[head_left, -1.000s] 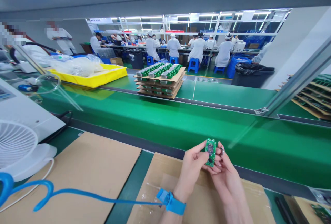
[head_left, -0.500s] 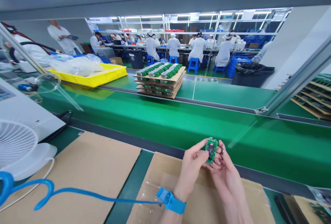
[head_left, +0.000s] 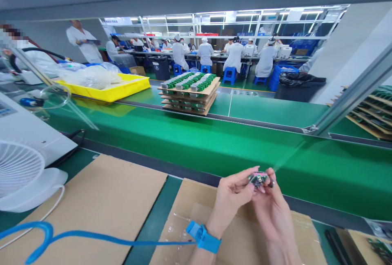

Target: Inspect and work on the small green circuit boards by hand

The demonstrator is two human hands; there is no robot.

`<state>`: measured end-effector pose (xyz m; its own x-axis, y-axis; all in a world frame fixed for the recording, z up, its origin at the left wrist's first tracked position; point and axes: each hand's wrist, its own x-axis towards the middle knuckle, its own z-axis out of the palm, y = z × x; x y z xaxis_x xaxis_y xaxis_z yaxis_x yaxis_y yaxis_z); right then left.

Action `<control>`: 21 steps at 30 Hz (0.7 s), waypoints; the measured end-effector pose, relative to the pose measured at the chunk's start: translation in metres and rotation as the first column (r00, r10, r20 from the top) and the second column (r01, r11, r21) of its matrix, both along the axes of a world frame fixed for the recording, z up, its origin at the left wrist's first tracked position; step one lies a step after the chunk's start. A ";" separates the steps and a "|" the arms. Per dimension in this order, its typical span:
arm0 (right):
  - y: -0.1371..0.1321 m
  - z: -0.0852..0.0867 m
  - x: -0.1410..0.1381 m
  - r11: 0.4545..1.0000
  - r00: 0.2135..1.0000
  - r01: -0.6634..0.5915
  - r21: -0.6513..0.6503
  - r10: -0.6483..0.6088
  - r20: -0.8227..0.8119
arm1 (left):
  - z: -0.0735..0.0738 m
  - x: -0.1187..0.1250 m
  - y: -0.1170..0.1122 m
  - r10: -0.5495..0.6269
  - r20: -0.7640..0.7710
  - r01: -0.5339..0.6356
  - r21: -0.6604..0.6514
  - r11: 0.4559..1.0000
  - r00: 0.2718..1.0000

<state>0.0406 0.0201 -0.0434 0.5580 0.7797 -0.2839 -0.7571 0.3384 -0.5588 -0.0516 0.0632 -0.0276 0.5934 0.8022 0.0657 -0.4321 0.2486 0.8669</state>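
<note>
Both hands, left point(head_left: 228, 201) and right point(head_left: 271, 212), pinch a small circuit board point(head_left: 257, 178) above the cardboard's point(head_left: 183, 224) far edge.

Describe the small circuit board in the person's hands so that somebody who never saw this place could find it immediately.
Start at the green conveyor belt that crosses the scene, then drop to the cardboard sheet on its near side. Above that sheet, the left hand, with a blue wrist strap, and the right hand pinch a small circuit board between their fingertips. Unlike the boards stacked on cardboard trays beyond the belt, it is single, tilted nearly edge-on.
</note>
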 end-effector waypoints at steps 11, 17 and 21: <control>0.001 0.005 -0.002 0.999 0.999 0.012 -0.030 -0.013 -0.047 | -0.001 0.002 0.000 0.006 0.038 -0.007 0.030 1.000 0.999; 0.001 0.003 -0.001 1.000 0.997 -0.004 -0.017 0.003 -0.071 | -0.004 0.000 0.001 -0.018 0.047 0.016 0.033 0.999 0.999; 0.000 -0.003 0.003 0.999 0.995 -0.049 0.006 0.049 -0.084 | -0.006 -0.001 0.001 -0.025 0.066 0.025 0.002 1.000 0.998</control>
